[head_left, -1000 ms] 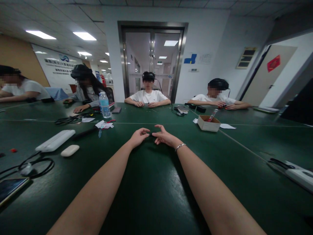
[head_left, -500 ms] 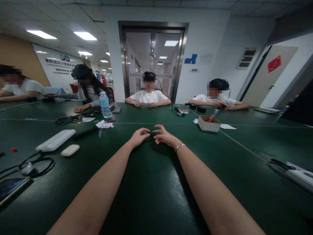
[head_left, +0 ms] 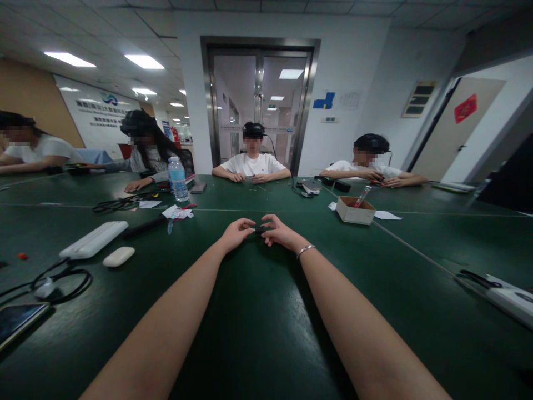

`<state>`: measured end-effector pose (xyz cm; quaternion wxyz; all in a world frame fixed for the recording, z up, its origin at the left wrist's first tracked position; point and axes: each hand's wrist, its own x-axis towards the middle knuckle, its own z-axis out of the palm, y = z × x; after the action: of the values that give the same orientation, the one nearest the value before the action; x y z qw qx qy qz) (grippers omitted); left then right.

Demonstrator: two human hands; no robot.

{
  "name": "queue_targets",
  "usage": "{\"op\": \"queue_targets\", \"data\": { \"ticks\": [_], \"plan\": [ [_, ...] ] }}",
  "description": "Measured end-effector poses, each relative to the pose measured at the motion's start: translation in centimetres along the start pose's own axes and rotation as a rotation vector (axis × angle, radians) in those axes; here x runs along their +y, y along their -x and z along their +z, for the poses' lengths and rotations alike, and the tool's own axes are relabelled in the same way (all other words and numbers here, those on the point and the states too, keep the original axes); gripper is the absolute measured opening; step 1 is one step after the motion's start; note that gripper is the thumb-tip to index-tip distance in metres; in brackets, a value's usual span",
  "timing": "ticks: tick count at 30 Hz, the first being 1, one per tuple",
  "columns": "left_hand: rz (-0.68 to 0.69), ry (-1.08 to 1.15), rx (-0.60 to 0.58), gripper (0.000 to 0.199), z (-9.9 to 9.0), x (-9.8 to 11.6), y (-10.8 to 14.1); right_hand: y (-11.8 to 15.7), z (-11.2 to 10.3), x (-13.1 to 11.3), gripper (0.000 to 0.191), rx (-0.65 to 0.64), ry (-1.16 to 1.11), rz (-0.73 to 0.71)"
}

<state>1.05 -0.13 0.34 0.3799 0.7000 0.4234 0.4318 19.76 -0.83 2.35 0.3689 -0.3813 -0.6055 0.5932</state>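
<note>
Both my hands meet at the middle of the green table, close to its surface. A small black object (head_left: 260,229), with what looks like a light tip at its left end, sits between them; it is too small to name. My left hand (head_left: 236,234) has thumb and fingertips closed on its left end. At the other end, my right hand (head_left: 281,233) bends thumb and fingers about it, the index finger arched above. A silver bracelet (head_left: 306,251) circles my right wrist. My fingers partly hide the object.
Left on the table (head_left: 250,344) are a white power bank (head_left: 95,239), white earbud case (head_left: 119,256), phone (head_left: 20,322), cables and a water bottle (head_left: 179,180). A small box (head_left: 355,211) stands right. Several people sit across the table, their hands apart from mine.
My hands and the small black object stay nearly where they were, with only slight finger movement. The whole view shifts very slightly.
</note>
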Motion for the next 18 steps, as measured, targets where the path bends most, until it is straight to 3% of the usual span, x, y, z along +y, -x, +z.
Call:
{"op": "queue_targets", "data": {
  "ticks": [2, 6, 10, 14, 18],
  "plan": [
    [0.003, -0.005, 0.003, 0.03, 0.0, -0.13, -0.06, 0.03, -0.03, -0.01, 0.047, -0.005, -0.01, -0.013],
    [0.002, 0.004, 0.001, 0.03, -0.01, -0.28, -0.1, 0.1, -0.05, -0.04, 0.031, 0.012, 0.025, 0.008],
    [-0.003, 0.002, 0.005, 0.03, -0.02, -0.33, -0.14, 0.1, -0.04, -0.01, 0.048, 0.005, 0.0, -0.012],
    [-0.001, 0.011, 0.006, 0.03, 0.0, -0.22, -0.14, -0.04, -0.11, 0.1, 0.034, 0.024, 0.044, 0.026],
    [-0.014, 0.009, 0.008, 0.029, 0.02, -0.1, -0.11, -0.07, -0.16, 0.11, 0.058, 0.018, 0.02, -0.016]
  ]
}}
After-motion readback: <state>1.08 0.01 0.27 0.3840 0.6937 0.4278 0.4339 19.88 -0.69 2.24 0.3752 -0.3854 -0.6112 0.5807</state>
